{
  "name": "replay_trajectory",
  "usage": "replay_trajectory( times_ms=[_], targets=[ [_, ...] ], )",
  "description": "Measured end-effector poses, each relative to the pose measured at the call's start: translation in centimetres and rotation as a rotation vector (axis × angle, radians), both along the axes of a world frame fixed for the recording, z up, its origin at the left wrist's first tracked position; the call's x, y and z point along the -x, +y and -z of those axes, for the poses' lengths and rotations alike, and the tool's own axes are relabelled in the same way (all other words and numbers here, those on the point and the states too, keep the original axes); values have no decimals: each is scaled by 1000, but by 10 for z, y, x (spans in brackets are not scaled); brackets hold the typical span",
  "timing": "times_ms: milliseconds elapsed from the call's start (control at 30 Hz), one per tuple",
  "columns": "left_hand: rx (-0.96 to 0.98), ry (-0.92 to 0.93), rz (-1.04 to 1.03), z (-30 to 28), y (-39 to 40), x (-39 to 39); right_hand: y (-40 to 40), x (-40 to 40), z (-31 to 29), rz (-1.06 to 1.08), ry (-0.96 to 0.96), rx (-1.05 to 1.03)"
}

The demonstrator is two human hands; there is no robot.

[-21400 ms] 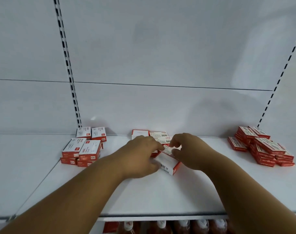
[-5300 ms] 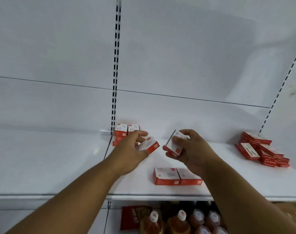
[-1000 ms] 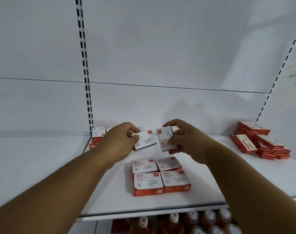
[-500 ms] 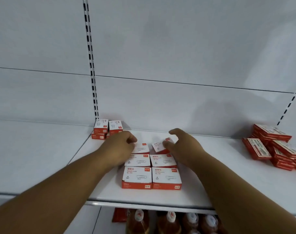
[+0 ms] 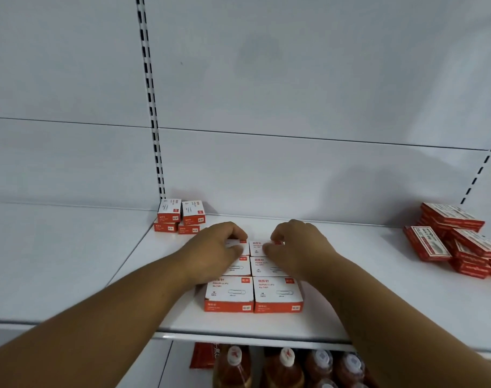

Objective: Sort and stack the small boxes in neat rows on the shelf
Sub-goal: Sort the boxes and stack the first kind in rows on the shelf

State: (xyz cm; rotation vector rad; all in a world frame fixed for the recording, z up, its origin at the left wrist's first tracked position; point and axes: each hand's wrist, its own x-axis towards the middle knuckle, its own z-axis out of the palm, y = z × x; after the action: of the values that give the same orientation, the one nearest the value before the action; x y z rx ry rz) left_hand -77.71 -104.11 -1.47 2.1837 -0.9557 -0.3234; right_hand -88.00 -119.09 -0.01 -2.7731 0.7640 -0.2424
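Boxes [image 5: 254,278] sit in two neat rows on the white shelf [image 5: 350,303]. Left hand [image 5: 216,253] and right hand [image 5: 294,247] each curl fingers round a box at the back.

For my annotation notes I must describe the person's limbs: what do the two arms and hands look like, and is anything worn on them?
Both forearms are bare: no sleeves show anywhere up to the picture's edge. The left hand and the right hand wear no gloves, and no watch, bracelet or ring is visible on either. Fingernails are too small to judge.
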Motion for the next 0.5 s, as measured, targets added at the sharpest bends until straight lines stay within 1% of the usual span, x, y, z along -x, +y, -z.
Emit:
replay_trajectory(
  times_ms=[100,167,333,400,500],
  targets=[
    [6,11,16,-1,0,-3,5,-3,-4,-14,29,25],
    [17,6,16,-1,1,-6,8,-6,-6,-20,14,27],
    [92,-141,-17,-13,18,-18,25,-20,-14,-57,-63,-13],
    [132,-175,-28,-19,29,-28,36,-29,-18,-86,-99,-18],
    [190,-212,-107,-26,47,-50,57,-45,-23,-119,-157,-94]
  ],
)
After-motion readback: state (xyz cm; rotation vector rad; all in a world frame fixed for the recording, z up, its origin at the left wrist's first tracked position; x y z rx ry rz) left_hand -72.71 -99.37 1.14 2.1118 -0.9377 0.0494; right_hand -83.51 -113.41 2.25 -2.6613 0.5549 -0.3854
